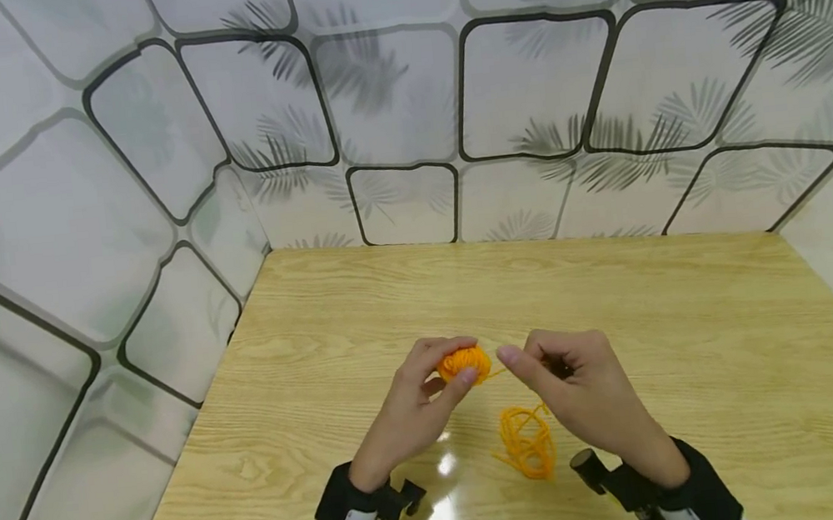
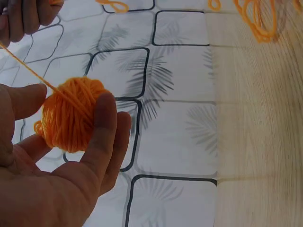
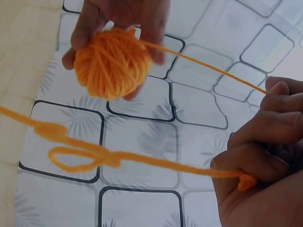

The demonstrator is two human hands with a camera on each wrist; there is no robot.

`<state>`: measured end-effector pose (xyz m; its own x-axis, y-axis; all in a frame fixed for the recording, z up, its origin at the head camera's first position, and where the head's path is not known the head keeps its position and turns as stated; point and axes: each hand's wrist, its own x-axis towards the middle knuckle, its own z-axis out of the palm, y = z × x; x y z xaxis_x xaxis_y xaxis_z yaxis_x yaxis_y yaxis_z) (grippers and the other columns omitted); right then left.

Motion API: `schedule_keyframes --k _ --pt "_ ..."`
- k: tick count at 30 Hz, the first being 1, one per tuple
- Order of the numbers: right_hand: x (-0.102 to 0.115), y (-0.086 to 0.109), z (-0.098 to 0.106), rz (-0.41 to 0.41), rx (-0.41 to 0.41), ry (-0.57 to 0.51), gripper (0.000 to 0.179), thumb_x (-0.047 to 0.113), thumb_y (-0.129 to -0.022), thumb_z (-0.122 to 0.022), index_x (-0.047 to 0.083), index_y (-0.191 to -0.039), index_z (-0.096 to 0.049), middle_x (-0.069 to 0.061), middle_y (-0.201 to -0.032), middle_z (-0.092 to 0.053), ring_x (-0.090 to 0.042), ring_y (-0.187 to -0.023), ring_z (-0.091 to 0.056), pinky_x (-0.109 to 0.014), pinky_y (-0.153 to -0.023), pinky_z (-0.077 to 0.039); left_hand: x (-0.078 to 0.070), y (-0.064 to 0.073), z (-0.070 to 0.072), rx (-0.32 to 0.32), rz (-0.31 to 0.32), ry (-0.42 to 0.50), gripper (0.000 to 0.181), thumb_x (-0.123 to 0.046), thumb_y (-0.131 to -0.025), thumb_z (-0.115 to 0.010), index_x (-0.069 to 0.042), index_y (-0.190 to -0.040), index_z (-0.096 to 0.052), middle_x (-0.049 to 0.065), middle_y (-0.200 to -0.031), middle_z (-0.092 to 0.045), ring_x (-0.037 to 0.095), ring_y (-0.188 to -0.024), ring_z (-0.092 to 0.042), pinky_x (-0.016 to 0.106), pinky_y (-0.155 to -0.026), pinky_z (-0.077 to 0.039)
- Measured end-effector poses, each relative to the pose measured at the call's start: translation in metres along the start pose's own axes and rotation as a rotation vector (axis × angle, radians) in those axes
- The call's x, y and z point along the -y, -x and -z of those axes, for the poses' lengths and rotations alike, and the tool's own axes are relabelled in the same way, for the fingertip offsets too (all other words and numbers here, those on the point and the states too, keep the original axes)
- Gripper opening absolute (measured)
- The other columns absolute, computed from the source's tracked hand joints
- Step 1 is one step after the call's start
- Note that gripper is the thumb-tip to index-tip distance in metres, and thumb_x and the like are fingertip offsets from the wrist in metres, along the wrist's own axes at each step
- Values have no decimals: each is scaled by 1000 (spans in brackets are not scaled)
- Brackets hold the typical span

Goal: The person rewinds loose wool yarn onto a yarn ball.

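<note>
So, likely mid-wind: your left hand (image 1: 411,401) grips yarn ball (image 2: 68,118), right hand (image 1: 590,385) pinches strand (image 3: 222,72); next wrap probably needs tension.

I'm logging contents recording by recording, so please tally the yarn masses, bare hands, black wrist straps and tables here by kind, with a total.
Wound orange yarn ball: 1
Loose orange yarn tangle: 1
Bare hands, left hand and right hand: 2
Black wrist straps: 2
Wooden table: 1
Total: 7
</note>
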<state>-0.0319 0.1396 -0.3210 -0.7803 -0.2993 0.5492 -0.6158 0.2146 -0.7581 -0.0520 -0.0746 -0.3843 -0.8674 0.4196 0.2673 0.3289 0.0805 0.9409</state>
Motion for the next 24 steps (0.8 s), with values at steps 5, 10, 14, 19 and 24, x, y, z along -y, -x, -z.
schedule_keyframes --k 5,10,14,19,24 --pt "-7 -12 5 -34 -63 8 35 -5 -98 -61 18 -73 -59 3 -55 -39 -8 -43 -31 -28 -37 -26 -3 3 0 119 -21 101 41 -8 -98 -69 -12 -138 -59 12 -127 -48 26 -112 -55 35 -93 -57" --pt "-16 -21 8 -69 27 -28 26 0 -104 -55 14 -84 -62 2 -59 -43 -12 -45 -37 -28 -38 -33 -7 6 1 214 -114 160 41 -1 -94 -71 -8 -133 -60 13 -124 -51 22 -108 -58 40 -86 -60" --pt "-24 -24 7 -87 110 -108 21 1 -105 -51 8 -90 -62 1 -59 -41 -14 -44 -36 -28 -37 -33 -10 7 4 264 -203 290 47 1 -95 -69 2 -138 -51 22 -131 -52 20 -112 -60 44 -88 -59" --pt "-33 -24 -1 -161 144 -146 20 6 -107 -52 5 -90 -62 0 -56 -39 -15 -43 -35 -28 -36 -32 -14 4 7 229 -297 424 64 -2 -95 -70 12 -147 -36 17 -138 -50 20 -122 -53 34 -95 -54" --pt "-42 -20 -11 -217 195 -179 22 10 -108 -51 6 -90 -63 -1 -55 -38 -15 -43 -35 -28 -38 -31 -14 2 8 201 -332 519 63 3 -95 -69 17 -146 -35 14 -140 -50 19 -122 -52 28 -99 -51"
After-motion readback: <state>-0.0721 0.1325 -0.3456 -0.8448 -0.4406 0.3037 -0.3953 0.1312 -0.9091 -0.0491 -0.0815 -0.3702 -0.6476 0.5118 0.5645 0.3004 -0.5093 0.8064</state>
